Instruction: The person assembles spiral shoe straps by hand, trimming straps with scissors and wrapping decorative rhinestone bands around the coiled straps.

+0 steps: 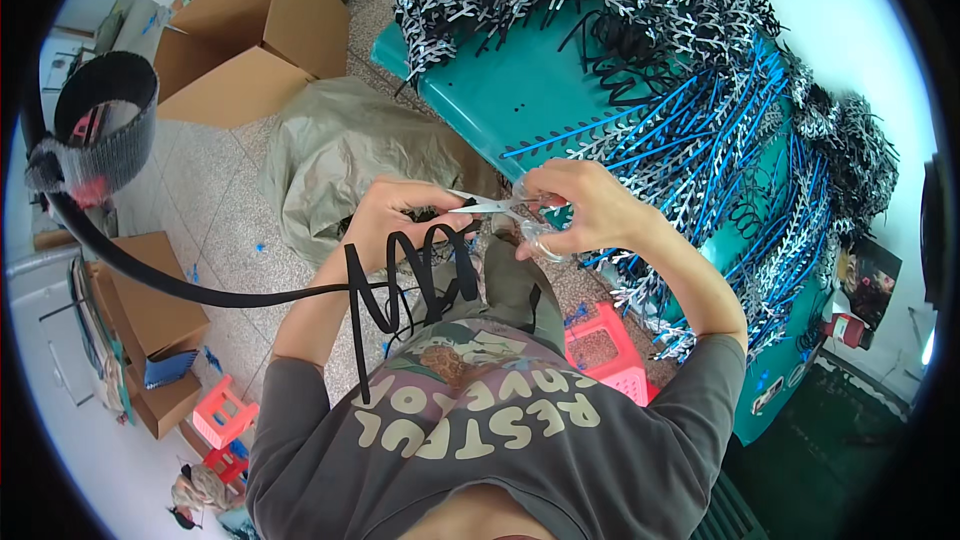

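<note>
My right hand (600,205) is closed around the clear handles of a pair of scissors (492,207), above my lap. The blades point left and reach the fingertips of my left hand (385,218). That hand pinches a narrow black strip (467,275), which hangs below it in loose zigzag folds over my forearm and shirt. Between the blades and the fingers a small dark end of the strip shows; whether the blades touch it I cannot tell. A black band (180,285) runs in from the left toward the folds.
Right of me, a teal table (480,105) carries heaps of black-and-silver leafy strips (690,0) and blue sticks (680,130). An open cardboard box (235,80) and an olive sack (345,145) stand ahead left. A grey ribbed roll (110,155) is at far left; a pink stool (610,355) is beside me.
</note>
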The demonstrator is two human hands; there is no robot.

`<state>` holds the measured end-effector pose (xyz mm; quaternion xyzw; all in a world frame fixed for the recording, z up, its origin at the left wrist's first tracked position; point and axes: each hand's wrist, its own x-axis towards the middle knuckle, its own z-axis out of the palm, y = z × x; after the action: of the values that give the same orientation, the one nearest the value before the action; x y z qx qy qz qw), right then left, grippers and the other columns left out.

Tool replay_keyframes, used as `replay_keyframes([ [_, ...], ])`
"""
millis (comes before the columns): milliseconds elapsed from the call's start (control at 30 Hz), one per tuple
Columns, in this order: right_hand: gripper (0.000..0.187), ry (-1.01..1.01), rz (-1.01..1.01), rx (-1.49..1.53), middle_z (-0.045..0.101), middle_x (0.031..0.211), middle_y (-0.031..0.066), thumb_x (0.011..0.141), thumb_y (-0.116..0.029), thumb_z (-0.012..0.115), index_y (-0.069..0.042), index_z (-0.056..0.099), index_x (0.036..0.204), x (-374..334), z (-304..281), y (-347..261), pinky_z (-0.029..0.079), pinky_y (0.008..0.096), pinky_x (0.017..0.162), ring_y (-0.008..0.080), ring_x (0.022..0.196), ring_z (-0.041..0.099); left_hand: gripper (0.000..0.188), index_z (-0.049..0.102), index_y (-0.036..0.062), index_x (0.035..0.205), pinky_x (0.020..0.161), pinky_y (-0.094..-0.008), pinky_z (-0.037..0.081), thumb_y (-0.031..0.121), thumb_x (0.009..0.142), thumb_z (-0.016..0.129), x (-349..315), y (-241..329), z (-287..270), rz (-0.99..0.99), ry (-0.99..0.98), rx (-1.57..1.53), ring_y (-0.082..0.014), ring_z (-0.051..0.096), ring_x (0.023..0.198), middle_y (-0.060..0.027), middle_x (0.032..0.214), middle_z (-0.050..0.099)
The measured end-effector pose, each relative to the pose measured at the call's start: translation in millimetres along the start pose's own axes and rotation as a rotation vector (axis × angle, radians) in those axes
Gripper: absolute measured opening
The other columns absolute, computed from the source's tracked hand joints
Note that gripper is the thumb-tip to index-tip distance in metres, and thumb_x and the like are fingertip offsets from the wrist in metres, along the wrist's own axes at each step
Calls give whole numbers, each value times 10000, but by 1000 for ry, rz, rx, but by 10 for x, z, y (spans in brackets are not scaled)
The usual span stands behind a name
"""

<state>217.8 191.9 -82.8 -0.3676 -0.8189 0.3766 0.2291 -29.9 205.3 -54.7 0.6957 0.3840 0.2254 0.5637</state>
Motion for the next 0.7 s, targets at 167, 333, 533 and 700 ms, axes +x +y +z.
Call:
replay_keyframes([
  [167, 474, 138, -5, -155, 568, 740, 67, 606, -428, 725, -55, 534, 827, -22, -90, -97, 435, 347, 567, 253, 690, 552, 112, 644, -42, 810, 543, -228, 458, 38, 735, 667, -7, -18, 14, -7, 30, -53, -109, 596, 608, -94, 700, 643],
  [333, 451, 106, -31, -255, 572, 768, 43, 596, -378, 720, -57, 529, 849, -59, -115, -171, 449, 362, 587, 241, 744, 543, 88, 645, -51, 780, 545, -220, 465, 3, 713, 667, -24, 75, 31, 40, 34, -1, -110, 604, 614, -94, 696, 641],
  [533, 450, 93, -43, -270, 571, 766, 45, 596, -373, 718, -59, 524, 852, -50, -120, -169, 448, 361, 586, 243, 745, 536, 112, 649, -45, 790, 560, -229, 463, 15, 700, 678, -43, 47, 19, 64, 40, 33, -113, 600, 625, -94, 695, 641],
  [700, 459, 74, -48, -324, 568, 759, 50, 592, -382, 720, -60, 522, 852, -92, -150, -169, 447, 364, 583, 247, 739, 535, 139, 647, -20, 827, 562, -240, 453, 63, 725, 688, -32, 71, 57, 34, 25, 15, -126, 601, 621, -92, 706, 648],
])
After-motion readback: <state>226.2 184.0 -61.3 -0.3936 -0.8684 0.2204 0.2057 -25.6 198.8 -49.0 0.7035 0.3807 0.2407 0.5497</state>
